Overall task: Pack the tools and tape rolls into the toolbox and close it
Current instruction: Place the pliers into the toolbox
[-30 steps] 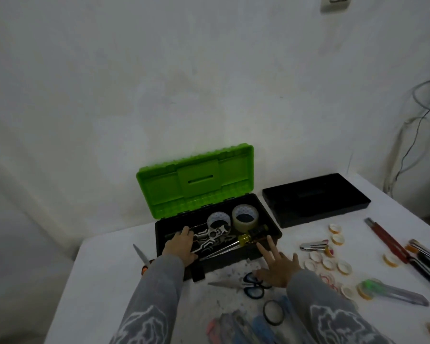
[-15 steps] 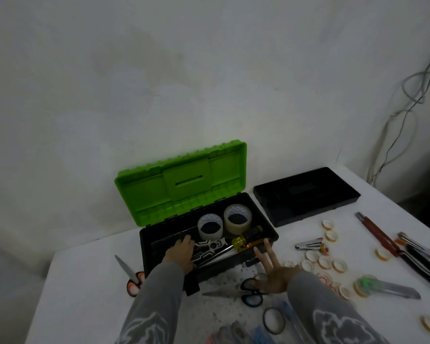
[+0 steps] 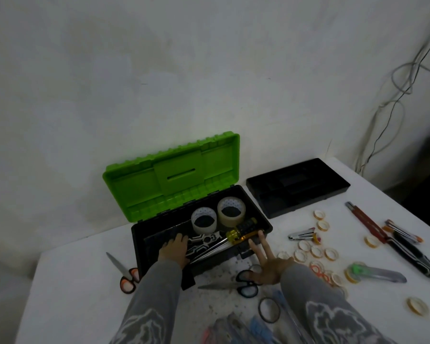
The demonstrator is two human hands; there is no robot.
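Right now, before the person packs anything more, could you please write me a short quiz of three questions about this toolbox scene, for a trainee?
1. True or false: the green lid of the toolbox stands open.
2. How many large tape rolls stand inside the toolbox? A) one B) two C) four
3. Which hand rests on the tools inside the toolbox?

Key
1. True.
2. B.
3. The left hand.
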